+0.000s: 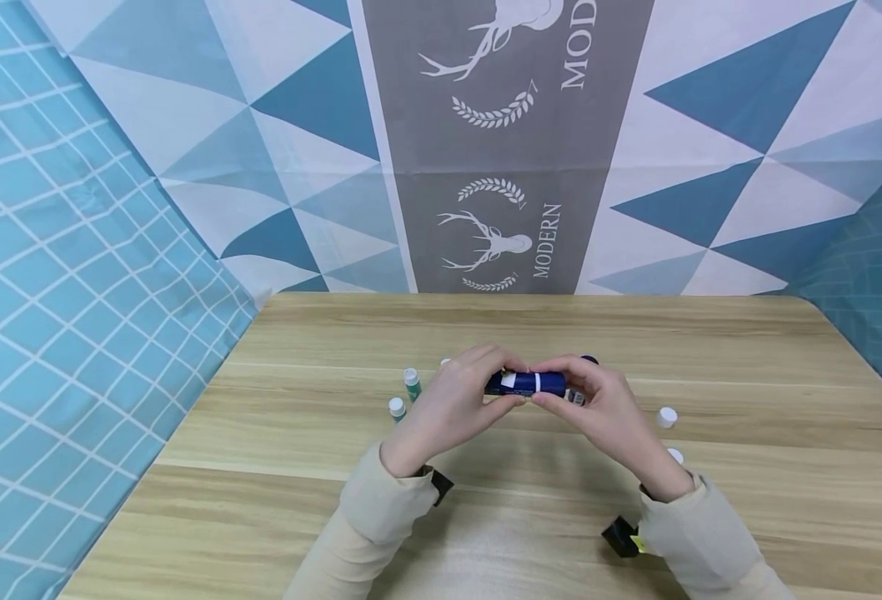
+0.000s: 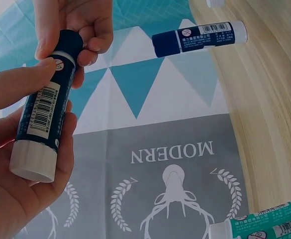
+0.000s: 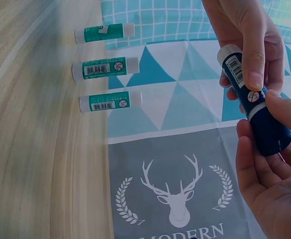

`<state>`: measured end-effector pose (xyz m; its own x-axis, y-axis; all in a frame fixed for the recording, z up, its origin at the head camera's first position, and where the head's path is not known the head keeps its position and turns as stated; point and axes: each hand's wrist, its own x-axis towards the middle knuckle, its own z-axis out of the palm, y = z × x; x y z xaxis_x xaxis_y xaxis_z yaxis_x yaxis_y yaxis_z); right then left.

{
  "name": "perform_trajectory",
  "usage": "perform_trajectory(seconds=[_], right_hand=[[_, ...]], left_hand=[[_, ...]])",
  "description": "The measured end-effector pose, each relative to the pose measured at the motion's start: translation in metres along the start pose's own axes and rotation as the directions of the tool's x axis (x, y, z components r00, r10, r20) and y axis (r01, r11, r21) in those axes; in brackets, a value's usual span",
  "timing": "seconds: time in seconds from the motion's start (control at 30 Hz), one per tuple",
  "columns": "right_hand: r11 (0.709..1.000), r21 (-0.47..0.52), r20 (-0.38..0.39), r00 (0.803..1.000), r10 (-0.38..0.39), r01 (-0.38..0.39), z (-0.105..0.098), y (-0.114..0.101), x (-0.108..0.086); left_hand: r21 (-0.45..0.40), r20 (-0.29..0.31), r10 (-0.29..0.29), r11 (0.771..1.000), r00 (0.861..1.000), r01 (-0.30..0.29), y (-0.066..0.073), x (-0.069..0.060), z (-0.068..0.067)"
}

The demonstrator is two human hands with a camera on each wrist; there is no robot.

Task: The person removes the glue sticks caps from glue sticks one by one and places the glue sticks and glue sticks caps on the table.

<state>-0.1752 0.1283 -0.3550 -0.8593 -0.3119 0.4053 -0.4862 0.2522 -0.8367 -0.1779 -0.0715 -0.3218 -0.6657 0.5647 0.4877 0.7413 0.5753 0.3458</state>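
A dark blue glue stick (image 1: 550, 383) with a white base is held up between both hands over the table. My left hand (image 1: 459, 408) grips its barrel, the thumb lying along the label in the left wrist view. Around the blue cap end (image 3: 270, 132) curl the fingers and thumb of my right hand (image 1: 602, 410). The cap meets the barrel at a pale ring. Partly hidden behind the right hand, another blue glue stick (image 2: 200, 38) stands upright on the table.
Three green glue sticks (image 3: 105, 69) with white ends stand in a row on the left of the wooden table (image 1: 261, 500). Two small white round pieces (image 1: 667, 417) sit by the right forearm. Patterned cloth (image 1: 493, 167) hangs behind the table.
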Motion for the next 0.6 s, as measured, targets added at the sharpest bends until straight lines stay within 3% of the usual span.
perform_trajectory(seconds=[0.6], right_hand=[[0.999, -0.045, -0.012, 1.0, -0.012, 0.011, -0.0007, 0.0014, 0.0002]], left_hand=[[0.005, -0.003, 0.025, 1.0, 1.0, -0.025, -0.0036, -0.0013, -0.0024]])
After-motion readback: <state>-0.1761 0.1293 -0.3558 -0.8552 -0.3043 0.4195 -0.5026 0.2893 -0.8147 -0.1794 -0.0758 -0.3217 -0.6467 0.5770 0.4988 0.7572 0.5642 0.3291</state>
